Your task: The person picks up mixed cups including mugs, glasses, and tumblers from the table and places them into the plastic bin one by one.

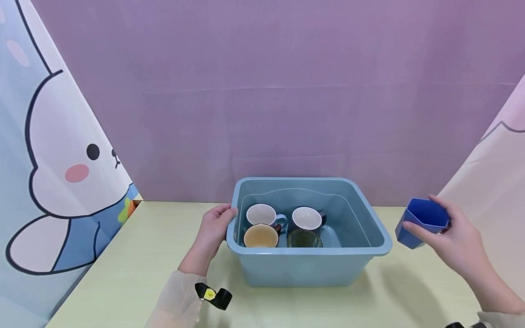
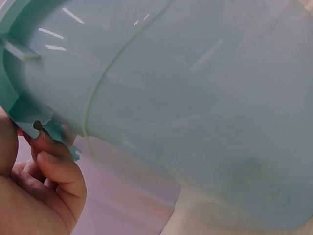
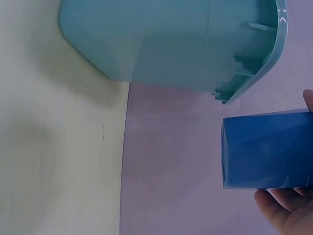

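A light-blue plastic tub (image 1: 299, 269) stands on the table. My left hand (image 1: 212, 230) grips its left rim, with curled fingers under the lip in the left wrist view. To the right of the tub, my right hand (image 1: 463, 248) holds a dark blue six-sided cup (image 1: 410, 231) above the table, thumb on the near side and fingers on the far side. Inside the tub sit a white-lined mug with a blue handle (image 1: 261, 214), a tan-lined mug (image 1: 260, 236), a dark mug with a white inside (image 1: 306, 218) and a dark greenish glass (image 1: 304, 238).
The pale table (image 1: 164, 255) meets a purple cloth backdrop (image 1: 287, 114) behind the tub. A cartoon-print curtain (image 1: 61, 182) hangs at the left, and a pale pink one (image 1: 492, 191) at the right. The tub's right half shows bare floor.
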Demonstrator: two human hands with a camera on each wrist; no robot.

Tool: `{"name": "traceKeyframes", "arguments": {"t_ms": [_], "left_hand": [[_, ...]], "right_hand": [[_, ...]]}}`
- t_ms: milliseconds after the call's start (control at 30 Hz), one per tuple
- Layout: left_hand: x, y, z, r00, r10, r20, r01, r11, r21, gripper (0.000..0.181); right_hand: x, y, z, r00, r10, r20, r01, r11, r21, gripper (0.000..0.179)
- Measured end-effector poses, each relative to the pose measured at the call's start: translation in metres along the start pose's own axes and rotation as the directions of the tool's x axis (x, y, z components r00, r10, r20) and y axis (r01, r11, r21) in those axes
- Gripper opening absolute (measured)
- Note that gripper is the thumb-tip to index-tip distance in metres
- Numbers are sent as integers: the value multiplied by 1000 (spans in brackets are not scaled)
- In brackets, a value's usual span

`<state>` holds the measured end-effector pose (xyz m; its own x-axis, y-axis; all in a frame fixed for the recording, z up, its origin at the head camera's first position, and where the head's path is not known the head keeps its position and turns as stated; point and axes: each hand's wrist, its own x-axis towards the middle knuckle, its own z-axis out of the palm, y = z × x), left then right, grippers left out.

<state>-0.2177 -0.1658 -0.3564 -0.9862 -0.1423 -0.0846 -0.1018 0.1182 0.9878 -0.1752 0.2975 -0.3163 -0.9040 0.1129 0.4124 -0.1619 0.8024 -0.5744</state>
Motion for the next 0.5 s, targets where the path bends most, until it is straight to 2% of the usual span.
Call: {"name": "traceKeyframes", "arguments": {"t_ms": [333, 500], "left_hand": [[2, -2, 0, 1000, -12, -5, 12, 1000, 5, 37], [1, -2, 0, 1000, 13, 4, -13, 1000, -14, 37]], "right_hand": [[4, -12, 1, 1000, -21, 13, 20, 1000, 12, 84], [7, -18, 1, 1000, -23, 19, 23, 1000, 12, 85]]}}
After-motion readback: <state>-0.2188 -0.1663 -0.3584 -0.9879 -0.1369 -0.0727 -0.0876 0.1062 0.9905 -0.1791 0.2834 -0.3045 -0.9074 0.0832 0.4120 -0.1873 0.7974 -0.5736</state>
